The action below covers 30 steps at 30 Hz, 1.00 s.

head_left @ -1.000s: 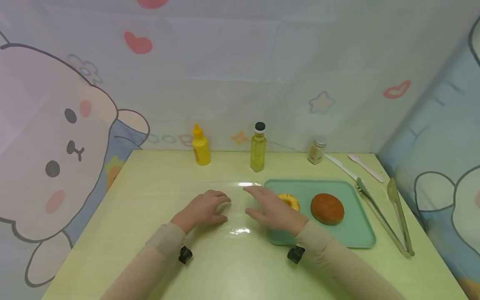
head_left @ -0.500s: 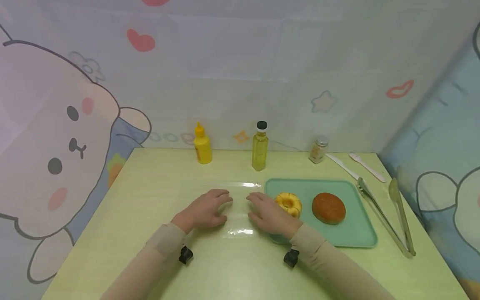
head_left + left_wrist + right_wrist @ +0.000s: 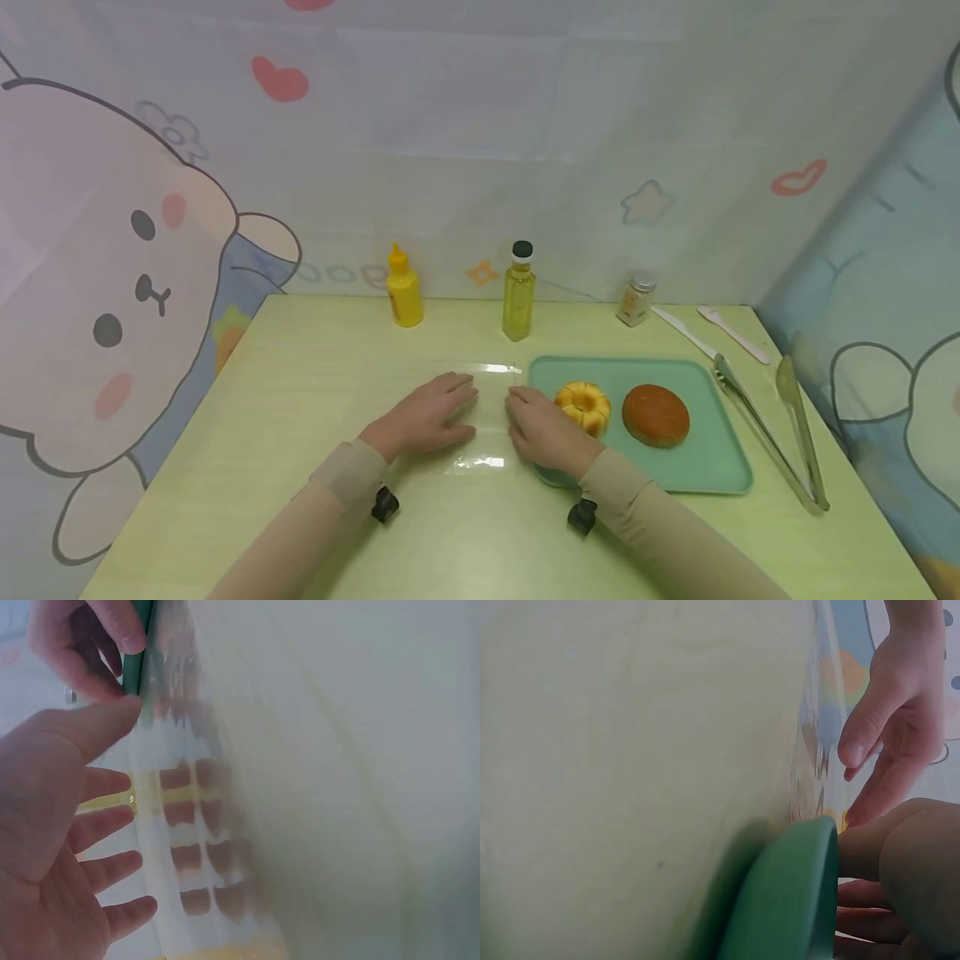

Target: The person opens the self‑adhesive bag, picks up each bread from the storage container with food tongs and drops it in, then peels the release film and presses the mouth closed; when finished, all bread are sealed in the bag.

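A clear, see-through flat board [image 3: 491, 408] lies on the table, its glossy edges catching light. Above it hovers my left hand [image 3: 427, 414], fingers spread and fairly straight, holding nothing; the left wrist view shows their reflections in the board's surface. My right hand [image 3: 551, 429] is at the left side of the green tray [image 3: 705, 467], fingers pointing toward the board's right edge. Whether its fingertips touch the board or tray I cannot tell. On the tray sit a ring-shaped yellow bread [image 3: 583, 404] beside my right hand and a round brown bun [image 3: 656, 415].
Along the back stand a yellow squeeze bottle [image 3: 406, 296], an oil bottle [image 3: 518, 296] and a small seasoning jar [image 3: 636, 300]. A white plastic knife [image 3: 684, 332], a pink fork [image 3: 733, 335] and metal tongs [image 3: 772, 442] lie on the right. A printed cloth hangs behind.
My right hand has drawn back toward me and right, uncovering more of the ring-shaped bread. My left hand has shifted slightly right over the board. The objects stay put.
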Motion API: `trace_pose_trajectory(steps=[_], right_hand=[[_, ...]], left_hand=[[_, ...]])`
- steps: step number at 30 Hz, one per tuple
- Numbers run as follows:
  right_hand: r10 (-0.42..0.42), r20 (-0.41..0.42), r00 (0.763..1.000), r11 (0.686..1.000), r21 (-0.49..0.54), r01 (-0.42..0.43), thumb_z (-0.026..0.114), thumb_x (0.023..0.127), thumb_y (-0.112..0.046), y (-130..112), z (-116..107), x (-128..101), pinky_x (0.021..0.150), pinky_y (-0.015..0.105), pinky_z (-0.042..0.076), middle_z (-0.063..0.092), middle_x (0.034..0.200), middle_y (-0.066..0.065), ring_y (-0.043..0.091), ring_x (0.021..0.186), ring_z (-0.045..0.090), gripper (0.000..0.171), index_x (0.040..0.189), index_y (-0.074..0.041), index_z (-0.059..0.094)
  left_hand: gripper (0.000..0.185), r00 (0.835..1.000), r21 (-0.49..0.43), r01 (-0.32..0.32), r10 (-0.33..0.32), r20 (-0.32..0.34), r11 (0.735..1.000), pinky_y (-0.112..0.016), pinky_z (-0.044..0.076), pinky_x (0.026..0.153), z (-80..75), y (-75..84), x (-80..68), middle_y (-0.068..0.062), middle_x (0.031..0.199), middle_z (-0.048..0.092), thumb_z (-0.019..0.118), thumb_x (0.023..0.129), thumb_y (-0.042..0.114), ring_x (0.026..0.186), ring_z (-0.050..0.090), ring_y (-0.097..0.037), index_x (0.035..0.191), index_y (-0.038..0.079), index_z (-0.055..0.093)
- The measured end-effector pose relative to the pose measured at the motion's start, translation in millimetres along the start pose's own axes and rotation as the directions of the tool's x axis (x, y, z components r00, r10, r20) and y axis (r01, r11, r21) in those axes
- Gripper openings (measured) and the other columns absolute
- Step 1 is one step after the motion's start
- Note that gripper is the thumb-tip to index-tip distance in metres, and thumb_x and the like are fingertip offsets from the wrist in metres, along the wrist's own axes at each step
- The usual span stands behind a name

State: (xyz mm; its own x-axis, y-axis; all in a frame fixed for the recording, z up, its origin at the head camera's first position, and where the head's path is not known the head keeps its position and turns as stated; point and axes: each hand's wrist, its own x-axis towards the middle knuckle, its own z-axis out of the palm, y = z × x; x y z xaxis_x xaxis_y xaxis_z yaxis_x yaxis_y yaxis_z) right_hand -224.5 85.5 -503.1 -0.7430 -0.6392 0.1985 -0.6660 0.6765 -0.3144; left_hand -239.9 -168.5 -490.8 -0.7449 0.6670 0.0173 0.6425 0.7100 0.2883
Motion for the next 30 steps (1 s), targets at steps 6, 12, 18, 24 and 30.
trace_pose_trajectory(steps=[6,12,18,24,30], right_hand=[[-0.062,-0.035,0.997,0.996,-0.066,0.059,0.073,0.092,-0.003,1.5,2.2,-0.1,0.106,0.048,0.052,0.067,0.124,0.024,0.039,0.119,0.064,0.019,0.108,0.006,0.069],[-0.082,-0.056,0.995,0.994,-0.081,0.077,0.074,0.09,-0.003,2.2,3.8,1.1,0.103,0.048,0.054,0.069,0.12,0.022,0.038,0.114,0.067,0.012,0.099,0.002,0.068],[-0.092,-0.036,0.995,0.993,-0.082,0.089,0.072,0.092,-0.002,1.0,4.0,3.5,0.1,0.048,0.056,0.069,0.119,0.022,0.038,0.111,0.068,0.006,0.095,-0.001,0.067],[-0.105,-0.023,0.994,0.991,-0.086,0.103,0.073,0.093,-0.002,2.0,4.0,4.3,0.096,0.046,0.057,0.069,0.115,0.018,0.035,0.106,0.068,0.005,0.093,-0.003,0.067],[-0.079,-0.002,0.997,0.994,-0.076,0.078,0.072,0.095,-0.004,2.8,4.6,3.9,0.099,0.047,0.056,0.068,0.12,0.019,0.036,0.111,0.067,0.008,0.102,-0.001,0.071]], left_hand=[[0.034,0.997,0.107,-0.071,0.072,-0.009,0.992,-0.053,0.041,0.118,9.0,-1.9,5.9,-0.023,0.15,0.057,0.068,0.104,0.029,0.14,0.053,-0.041,0.126,0.003,0.07],[0.017,0.992,0.185,-0.077,0.093,-0.082,0.98,-0.056,0.055,0.102,12.1,-0.2,8.0,-0.018,0.138,0.067,0.074,0.1,0.028,0.127,0.063,-0.041,0.098,0.012,0.072],[0.007,0.981,0.187,-0.054,0.087,-0.171,0.981,-0.051,0.058,0.095,17.5,-3.0,9.1,-0.009,0.125,0.075,0.079,0.096,0.022,0.114,0.07,-0.033,0.094,0.016,0.081],[0.003,0.959,0.099,-0.057,0.082,-0.271,0.994,-0.047,0.055,0.101,21.7,-8.2,6.8,-0.013,0.124,0.074,0.079,0.094,0.014,0.118,0.068,-0.032,0.093,0.011,0.079],[0.008,0.966,0.006,-0.038,0.038,-0.254,0.999,-0.055,0.044,0.115,18.1,-6.4,3.0,-0.018,0.139,0.065,0.073,0.1,0.013,0.135,0.058,-0.04,0.095,0.012,0.066]])
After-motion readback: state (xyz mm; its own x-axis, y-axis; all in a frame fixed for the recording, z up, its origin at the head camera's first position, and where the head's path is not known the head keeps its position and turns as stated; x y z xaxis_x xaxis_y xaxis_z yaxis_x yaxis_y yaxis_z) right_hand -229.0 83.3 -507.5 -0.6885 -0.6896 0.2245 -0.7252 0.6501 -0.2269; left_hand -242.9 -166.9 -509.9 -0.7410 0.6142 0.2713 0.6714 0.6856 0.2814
